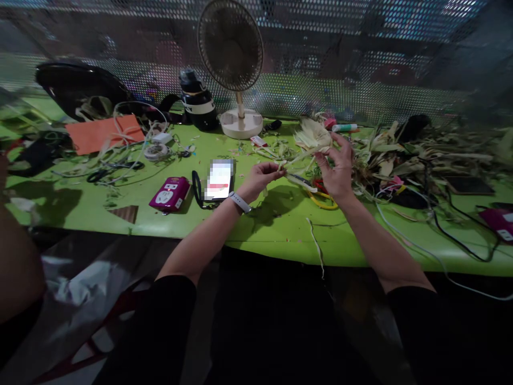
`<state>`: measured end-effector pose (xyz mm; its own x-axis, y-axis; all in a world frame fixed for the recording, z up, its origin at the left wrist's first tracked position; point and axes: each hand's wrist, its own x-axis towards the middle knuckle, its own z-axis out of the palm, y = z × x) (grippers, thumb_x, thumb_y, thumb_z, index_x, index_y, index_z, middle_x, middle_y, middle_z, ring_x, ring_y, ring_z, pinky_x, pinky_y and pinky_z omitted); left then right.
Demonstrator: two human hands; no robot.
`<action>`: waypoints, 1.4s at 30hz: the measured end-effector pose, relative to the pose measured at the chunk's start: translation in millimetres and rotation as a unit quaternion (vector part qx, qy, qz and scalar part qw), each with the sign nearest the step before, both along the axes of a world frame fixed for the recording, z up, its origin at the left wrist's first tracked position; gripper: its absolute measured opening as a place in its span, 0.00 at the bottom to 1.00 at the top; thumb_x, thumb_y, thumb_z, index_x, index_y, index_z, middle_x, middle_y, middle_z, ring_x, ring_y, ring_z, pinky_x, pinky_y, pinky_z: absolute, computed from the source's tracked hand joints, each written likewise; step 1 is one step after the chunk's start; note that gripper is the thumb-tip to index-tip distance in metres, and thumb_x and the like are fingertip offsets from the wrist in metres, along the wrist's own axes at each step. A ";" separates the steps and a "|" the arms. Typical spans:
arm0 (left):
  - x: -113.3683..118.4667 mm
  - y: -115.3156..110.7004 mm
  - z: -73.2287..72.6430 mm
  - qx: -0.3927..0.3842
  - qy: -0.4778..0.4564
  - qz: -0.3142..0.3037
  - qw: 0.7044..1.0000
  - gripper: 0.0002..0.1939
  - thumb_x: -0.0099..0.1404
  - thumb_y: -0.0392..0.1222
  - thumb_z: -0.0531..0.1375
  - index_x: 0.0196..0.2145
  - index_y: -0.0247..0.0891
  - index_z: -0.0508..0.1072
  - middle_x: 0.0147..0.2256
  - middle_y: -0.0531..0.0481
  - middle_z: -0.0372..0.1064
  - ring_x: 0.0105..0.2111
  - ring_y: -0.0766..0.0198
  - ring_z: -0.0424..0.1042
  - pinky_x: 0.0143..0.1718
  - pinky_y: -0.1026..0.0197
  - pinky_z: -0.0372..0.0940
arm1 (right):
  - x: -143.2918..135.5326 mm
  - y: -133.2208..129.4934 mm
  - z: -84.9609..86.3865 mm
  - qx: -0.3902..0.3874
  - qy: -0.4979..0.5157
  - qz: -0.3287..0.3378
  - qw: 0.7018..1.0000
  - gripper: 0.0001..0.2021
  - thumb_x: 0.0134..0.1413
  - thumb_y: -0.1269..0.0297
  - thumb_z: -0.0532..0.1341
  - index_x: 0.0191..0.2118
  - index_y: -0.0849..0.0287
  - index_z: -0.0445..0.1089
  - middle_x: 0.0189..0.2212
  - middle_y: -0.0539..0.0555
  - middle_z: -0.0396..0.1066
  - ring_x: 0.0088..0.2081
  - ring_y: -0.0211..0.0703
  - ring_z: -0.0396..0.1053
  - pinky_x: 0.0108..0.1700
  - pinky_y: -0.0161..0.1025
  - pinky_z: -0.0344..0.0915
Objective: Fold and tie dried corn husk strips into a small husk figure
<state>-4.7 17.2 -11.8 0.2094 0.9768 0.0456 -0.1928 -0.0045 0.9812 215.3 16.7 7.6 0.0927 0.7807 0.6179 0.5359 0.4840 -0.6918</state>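
Observation:
A pale, dried-husk flower is held above the green table, its petals fanned toward the back. My right hand grips it near the base of the petals, fingers curled. My left hand pinches the end of a light strip or stem that runs across to the flower. Below my hands lie scissors with yellow handles, partly hidden by my right hand. A loose pale strip hangs over the table's front edge.
A phone and a purple socket block lie left of my hands. Behind stand a fan and a black bottle. Dried leaves pile up at right, with cables crossing there. Another person's arm is at far left.

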 end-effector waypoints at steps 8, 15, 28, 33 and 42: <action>4.0 -5.0 1.3 0.030 0.016 -0.036 0.999 0.11 0.52 0.38 0.71 0.31 0.35 0.74 0.32 0.51 0.76 0.34 0.69 0.73 0.43 0.61 0.69 | -25.5 -26.0 8.3 -0.168 0.036 0.260 0.950 0.25 0.52 0.35 0.61 0.35 0.55 0.76 0.26 0.51 0.70 0.31 0.42 0.69 0.39 0.43 0.68; 6.4 -8.2 0.8 0.067 0.025 -0.004 0.997 0.15 0.52 0.36 0.72 0.32 0.36 0.69 0.29 0.55 0.71 0.30 0.72 0.70 0.38 0.64 0.67 | -25.8 -22.7 2.1 -0.194 -0.005 0.246 0.950 0.22 0.54 0.41 0.63 0.32 0.59 0.73 0.26 0.51 0.69 0.30 0.39 0.64 0.36 0.40 0.63; 8.0 -6.4 -4.4 0.152 0.065 0.003 0.986 0.17 0.52 0.34 0.71 0.31 0.38 0.64 0.28 0.56 0.68 0.29 0.72 0.68 0.34 0.66 0.64 | -29.1 -20.5 -10.6 -0.169 -0.005 0.159 0.973 0.22 0.54 0.40 0.62 0.36 0.57 0.68 0.28 0.51 0.71 0.30 0.41 0.67 0.36 0.40 0.62; 9.0 -5.4 -8.5 0.179 0.057 -0.039 0.981 0.15 0.53 0.36 0.70 0.32 0.37 0.65 0.29 0.54 0.69 0.31 0.70 0.70 0.35 0.64 0.66 | -30.2 -21.3 -11.5 -0.104 -0.033 0.135 0.985 0.23 0.56 0.37 0.60 0.35 0.54 0.65 0.30 0.52 0.72 0.30 0.44 0.69 0.38 0.44 0.64; 4.0 -12.2 0.4 0.124 0.015 -0.065 0.990 0.10 0.64 0.38 0.62 0.42 0.38 0.65 0.34 0.51 0.73 0.34 0.69 0.72 0.39 0.63 0.67 | -25.2 -18.3 -17.3 0.030 -0.176 0.064 0.982 0.19 0.68 0.47 0.50 0.37 0.54 0.69 0.34 0.55 0.75 0.40 0.49 0.70 0.47 0.49 0.59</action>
